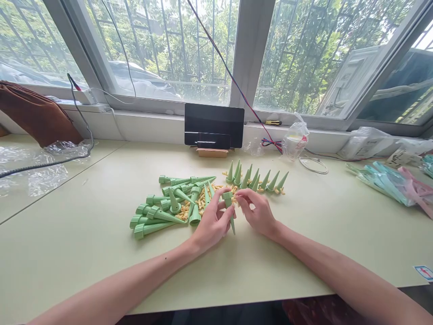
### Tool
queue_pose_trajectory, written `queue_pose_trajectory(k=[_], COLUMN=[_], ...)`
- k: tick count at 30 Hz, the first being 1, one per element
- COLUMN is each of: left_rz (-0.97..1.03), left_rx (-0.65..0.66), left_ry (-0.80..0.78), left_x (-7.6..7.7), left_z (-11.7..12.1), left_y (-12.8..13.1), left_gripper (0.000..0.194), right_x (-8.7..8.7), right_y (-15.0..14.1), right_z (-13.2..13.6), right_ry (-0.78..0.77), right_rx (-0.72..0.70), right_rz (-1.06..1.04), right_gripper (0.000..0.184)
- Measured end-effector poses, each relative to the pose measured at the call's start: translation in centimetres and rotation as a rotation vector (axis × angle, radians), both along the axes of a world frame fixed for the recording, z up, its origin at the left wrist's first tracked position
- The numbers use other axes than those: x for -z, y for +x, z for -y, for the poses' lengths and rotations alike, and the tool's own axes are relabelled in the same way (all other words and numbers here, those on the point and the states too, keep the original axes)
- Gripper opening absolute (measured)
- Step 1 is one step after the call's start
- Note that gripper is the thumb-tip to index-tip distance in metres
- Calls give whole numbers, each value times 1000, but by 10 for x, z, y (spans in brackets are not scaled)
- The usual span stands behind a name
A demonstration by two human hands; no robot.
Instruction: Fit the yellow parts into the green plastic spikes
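Note:
A green plastic watering spike (228, 197) points tip-down in my left hand (212, 221), whose fingers are closed around it just below the cap. Beside that cap, my right hand (260, 211) pinches a small yellow plastic valve (234, 198), partly hidden by the fingertips. To the left lies a loose pile of green spikes (157, 213), most on their sides. Small yellow valves (202, 198) are heaped among them, partly behind my left hand. Beyond my hands, several spikes (272, 182) stand tip-up in a group with yellow valves at their bases.
A black tablet (214, 122) leans at the window, with a phone on a cardboard stand (212, 153) before it. A bagged cup (295, 143), a coiled white cable (314, 165) and plastic bags (382, 180) lie right. A brown bag (37, 113) and clear wrappers (43, 174) are left.

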State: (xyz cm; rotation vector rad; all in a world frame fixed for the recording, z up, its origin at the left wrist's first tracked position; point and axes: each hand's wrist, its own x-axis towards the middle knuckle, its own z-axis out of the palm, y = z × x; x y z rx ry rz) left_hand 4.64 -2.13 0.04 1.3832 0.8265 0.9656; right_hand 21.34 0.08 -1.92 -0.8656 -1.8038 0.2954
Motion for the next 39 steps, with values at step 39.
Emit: queue_pose_trajectory(k=[39], left_rz=[-116], left_rx=[-65], left_ry=[28], left_x=[3], left_z=[-3], left_y=[-1], left_gripper=[67], right_x=[-3], right_y=[0], right_z=[3], right_ry=[13], right_rx=[-37], right_rz=[9], right_gripper=[8])
